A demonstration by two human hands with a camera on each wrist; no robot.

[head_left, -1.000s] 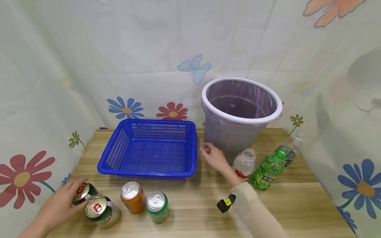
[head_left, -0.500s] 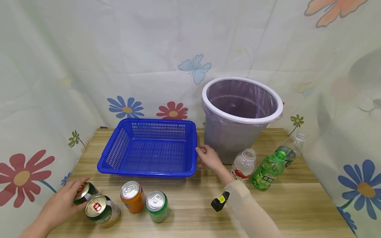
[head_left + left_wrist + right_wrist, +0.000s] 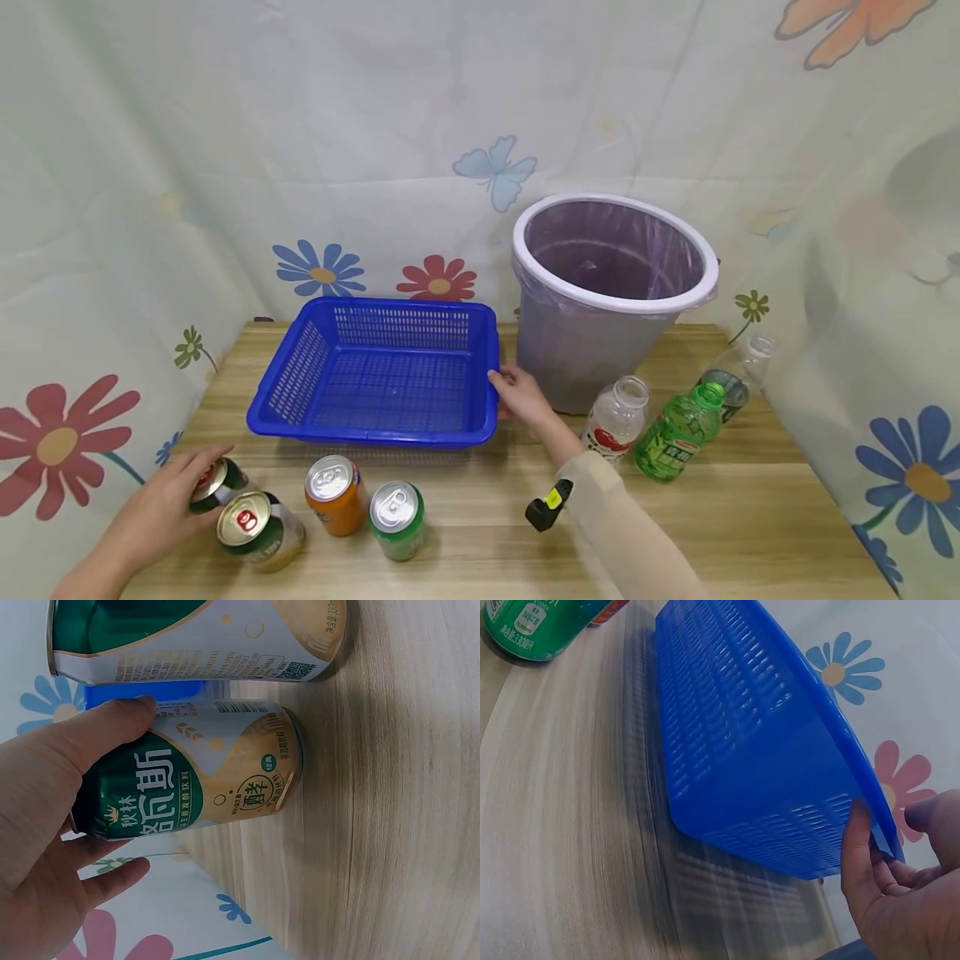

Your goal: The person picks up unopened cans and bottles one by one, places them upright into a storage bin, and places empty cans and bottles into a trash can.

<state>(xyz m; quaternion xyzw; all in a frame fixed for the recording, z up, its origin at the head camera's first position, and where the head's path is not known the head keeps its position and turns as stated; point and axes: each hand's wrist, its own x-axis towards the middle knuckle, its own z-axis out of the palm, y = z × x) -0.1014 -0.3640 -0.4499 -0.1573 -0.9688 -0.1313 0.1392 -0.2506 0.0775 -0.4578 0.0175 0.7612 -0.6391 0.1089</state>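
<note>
My left hand [image 3: 161, 508] holds a green, white and gold drink can [image 3: 187, 772] at the table's front left; the thumb lies across its near side and the fingers go behind it. A matching can [image 3: 262, 533] stands right beside it, upright. At the right end of the blue plastic basket [image 3: 375, 437], my right hand [image 3: 525, 400] grips the rim. The right wrist view shows those fingers [image 3: 859, 855] curled under the rim, with the thumb over it. Nothing lies inside the basket.
An orange can [image 3: 337, 504] and a green can [image 3: 399, 525] stand in front of the basket. A grey bin [image 3: 573, 350] with a liner is behind my right hand. To the right stand a clear bottle [image 3: 611, 425], a green bottle [image 3: 675, 437] and another clear bottle [image 3: 738, 375].
My right hand has moved left from beside the basket and taken hold of its right rim. The left hand has stayed at the can, and the cans and bottles have not moved.
</note>
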